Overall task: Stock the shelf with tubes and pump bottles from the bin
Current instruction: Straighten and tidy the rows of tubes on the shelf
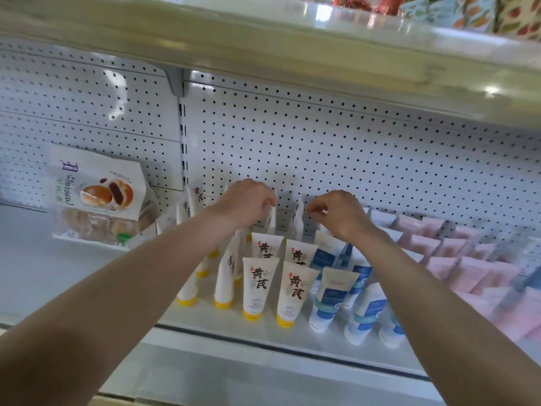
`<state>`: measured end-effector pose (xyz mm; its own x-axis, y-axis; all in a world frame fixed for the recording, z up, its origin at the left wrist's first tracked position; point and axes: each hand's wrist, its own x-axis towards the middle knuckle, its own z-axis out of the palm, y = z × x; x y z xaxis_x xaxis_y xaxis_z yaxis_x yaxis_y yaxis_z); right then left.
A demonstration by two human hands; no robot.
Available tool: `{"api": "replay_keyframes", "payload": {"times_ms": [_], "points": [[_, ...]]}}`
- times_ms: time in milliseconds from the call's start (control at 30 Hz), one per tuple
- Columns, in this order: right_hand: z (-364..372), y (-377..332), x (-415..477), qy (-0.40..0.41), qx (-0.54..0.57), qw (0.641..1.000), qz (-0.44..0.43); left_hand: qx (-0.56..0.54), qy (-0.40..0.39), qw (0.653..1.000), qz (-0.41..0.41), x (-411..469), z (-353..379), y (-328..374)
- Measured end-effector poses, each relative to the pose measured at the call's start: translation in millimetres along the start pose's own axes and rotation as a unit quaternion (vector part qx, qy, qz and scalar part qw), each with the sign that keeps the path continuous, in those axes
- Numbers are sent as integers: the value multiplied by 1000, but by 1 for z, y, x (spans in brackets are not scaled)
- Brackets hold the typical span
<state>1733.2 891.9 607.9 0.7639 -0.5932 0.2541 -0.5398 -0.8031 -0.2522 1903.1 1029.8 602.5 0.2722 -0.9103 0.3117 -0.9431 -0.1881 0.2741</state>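
Several white tubes with yellow caps [259, 288] stand cap-down in rows on the white shelf [240, 332]. To their right stand several white and blue tubes [332, 297]. Both my arms reach to the back row by the pegboard. My left hand [246, 202] is closed on the top edge of a white tube [270, 219] at the back. My right hand [336, 212] hovers beside another back-row white tube [297, 218], its fingers curled and pinched close to that tube's top; whether it touches is unclear. The bin is out of view.
A bag of buns [99, 197] leans at the back left of the shelf. Pink packets [456, 259] fill the right part. A perforated white back panel [322, 148] rises behind, and an upper shelf [292, 45] overhangs close above.
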Motion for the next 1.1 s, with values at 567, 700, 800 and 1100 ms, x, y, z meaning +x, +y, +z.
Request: {"api": "replay_keyframes", "payload": {"times_ms": [567,700,800,1100], "points": [[31,0,35,-80,-40,996,12,55,-128,985,102,50,21,-29],[29,0,37,-94,-47,994,-30,54,-108,987,108,55,25,-31],[27,-1,37,-91,-45,994,-46,66,-100,986,114,56,27,-30],[28,3,38,-92,-39,994,-40,58,-63,991,103,49,28,-28]]}}
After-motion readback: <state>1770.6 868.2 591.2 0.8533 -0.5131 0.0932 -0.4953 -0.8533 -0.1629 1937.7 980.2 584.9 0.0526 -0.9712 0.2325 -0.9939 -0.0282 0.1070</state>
